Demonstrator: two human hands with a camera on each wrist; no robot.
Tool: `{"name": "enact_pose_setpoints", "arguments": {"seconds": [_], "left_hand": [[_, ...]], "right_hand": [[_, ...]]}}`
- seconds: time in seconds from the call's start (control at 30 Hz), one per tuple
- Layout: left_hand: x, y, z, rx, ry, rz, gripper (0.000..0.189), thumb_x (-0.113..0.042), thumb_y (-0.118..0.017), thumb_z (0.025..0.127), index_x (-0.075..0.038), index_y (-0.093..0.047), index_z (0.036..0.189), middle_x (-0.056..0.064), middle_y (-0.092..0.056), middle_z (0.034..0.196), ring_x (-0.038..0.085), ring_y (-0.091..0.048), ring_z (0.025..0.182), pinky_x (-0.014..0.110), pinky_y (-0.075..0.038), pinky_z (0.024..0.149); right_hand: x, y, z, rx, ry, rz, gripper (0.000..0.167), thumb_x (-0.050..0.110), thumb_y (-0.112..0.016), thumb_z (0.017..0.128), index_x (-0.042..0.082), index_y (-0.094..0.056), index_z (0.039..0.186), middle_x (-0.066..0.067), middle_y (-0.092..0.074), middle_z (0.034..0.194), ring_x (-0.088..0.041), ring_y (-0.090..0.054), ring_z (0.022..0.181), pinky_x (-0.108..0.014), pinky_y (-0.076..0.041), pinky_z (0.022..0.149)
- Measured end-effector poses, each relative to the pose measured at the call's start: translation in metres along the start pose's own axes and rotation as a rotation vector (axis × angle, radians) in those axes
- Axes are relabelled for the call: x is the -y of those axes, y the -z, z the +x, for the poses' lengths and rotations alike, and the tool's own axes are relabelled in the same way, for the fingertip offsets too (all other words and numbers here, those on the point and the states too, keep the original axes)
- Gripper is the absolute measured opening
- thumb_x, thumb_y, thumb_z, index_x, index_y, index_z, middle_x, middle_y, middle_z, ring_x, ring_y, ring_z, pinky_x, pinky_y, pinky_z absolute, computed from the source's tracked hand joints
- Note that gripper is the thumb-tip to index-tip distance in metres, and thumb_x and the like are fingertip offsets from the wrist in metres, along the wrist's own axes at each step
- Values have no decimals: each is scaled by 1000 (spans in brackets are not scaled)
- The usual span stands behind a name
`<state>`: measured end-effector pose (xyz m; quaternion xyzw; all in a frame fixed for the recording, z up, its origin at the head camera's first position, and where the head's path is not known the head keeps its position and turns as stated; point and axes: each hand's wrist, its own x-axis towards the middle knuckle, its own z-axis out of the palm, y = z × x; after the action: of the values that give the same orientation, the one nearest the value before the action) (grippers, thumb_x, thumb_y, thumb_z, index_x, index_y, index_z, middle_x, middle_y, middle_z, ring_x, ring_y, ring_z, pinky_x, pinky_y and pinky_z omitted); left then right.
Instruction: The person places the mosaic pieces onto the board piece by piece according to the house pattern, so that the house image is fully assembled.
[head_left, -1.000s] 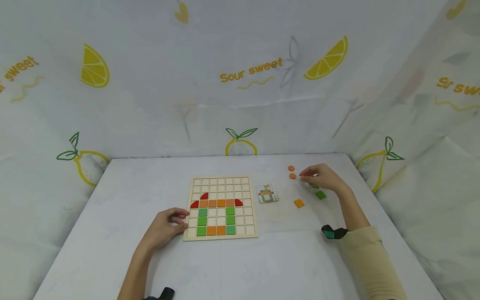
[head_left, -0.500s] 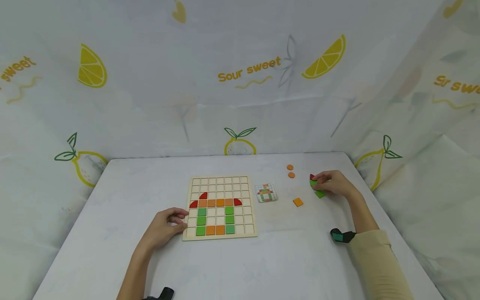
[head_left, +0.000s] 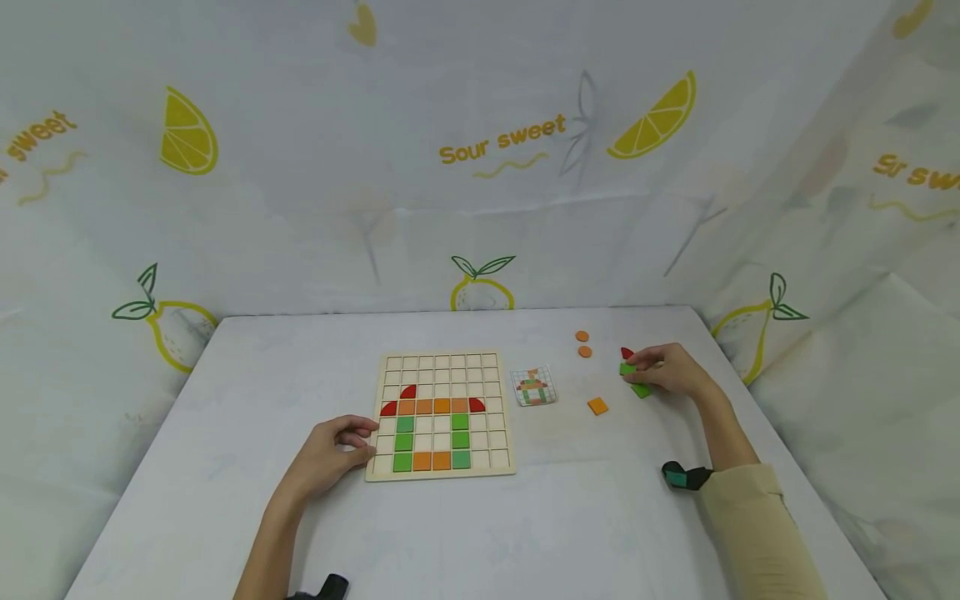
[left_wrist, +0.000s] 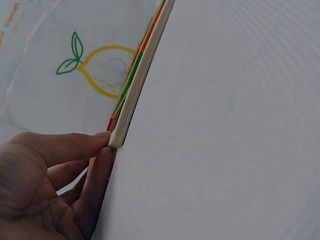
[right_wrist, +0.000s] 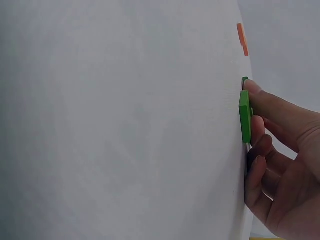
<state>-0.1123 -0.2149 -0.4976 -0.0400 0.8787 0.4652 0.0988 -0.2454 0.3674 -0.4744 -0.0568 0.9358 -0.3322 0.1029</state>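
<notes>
A wooden grid board (head_left: 438,364), set with green, orange and red tiles, lies left of the middle of the table. My left hand (head_left: 333,454) is at its left edge, thumb (left_wrist: 75,148) and fingertips touching the board near the front corner. My right hand (head_left: 667,368) is low over the loose pieces at the back right, fingertips bent down among two green square tiles (head_left: 627,369). A red rounded piece (head_left: 627,353) lies just beyond them. In the right wrist view, one green tile (right_wrist: 245,117) stands before the fingertips; whether they pinch a piece is hidden.
A small pattern card (head_left: 534,387) lies right of the board. Two orange discs (head_left: 584,352) and an orange square tile (head_left: 597,406) lie between the card and my right hand. A lemon-printed white cloth (head_left: 337,208) hangs behind the table.
My right hand has moved right and slightly nearer, from beside the orange discs to the green tiles and red piece, then stayed there. My left hand remains on the board's edge.
</notes>
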Motion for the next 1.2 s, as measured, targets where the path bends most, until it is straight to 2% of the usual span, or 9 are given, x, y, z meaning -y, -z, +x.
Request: {"name": "enact_pose_setpoints", "arguments": {"seconds": [0.3,0.57,0.87,1.03,1.2], "left_hand": [[0,1,-1,2,-1,5,37,-9,-82,90,-5,-74,126,8,-73,109,15,-64,93,24,-50,81],[-1,1,0,5,2,0,37,-9,-82,91,-5,-74,126,8,-73,109,15,-64,94,23,-50,81],[0,0,0,4,4,1,36,-9,-82,91,-5,-74,126,8,-73,109,15,-64,93,22,-49,82],[0,0,-1,1,9,8,36,-9,-81,91,-6,-74,126,7,-73,110,15,-64,94,24,-49,83],[1,0,-1,0,8,14,36,-9,-81,91,-6,-74,126,7,-73,110,16,-64,94,24,-49,83]], "right_hand": [[0,1,-2,15,11,5,39,24,-88,92,-4,-77,117,-11,-74,100,-13,-57,86,-24,-45,70],[3,2,-2,38,-17,-7,41,26,-88,91,-4,-76,117,-15,-76,105,-21,-58,93,-26,-46,73],[4,-1,-2,10,6,3,37,25,-91,89,-2,-80,111,-13,-78,103,-10,-56,78,-24,-45,64],[17,-3,-1,12,67,13,33,23,-89,90,-1,-80,111,-14,-75,102,-10,-56,72,-24,-47,62],[41,-7,2,20,135,12,28,22,-90,89,3,-81,108,-11,-72,94,-11,-51,71,-24,-42,60]]}}
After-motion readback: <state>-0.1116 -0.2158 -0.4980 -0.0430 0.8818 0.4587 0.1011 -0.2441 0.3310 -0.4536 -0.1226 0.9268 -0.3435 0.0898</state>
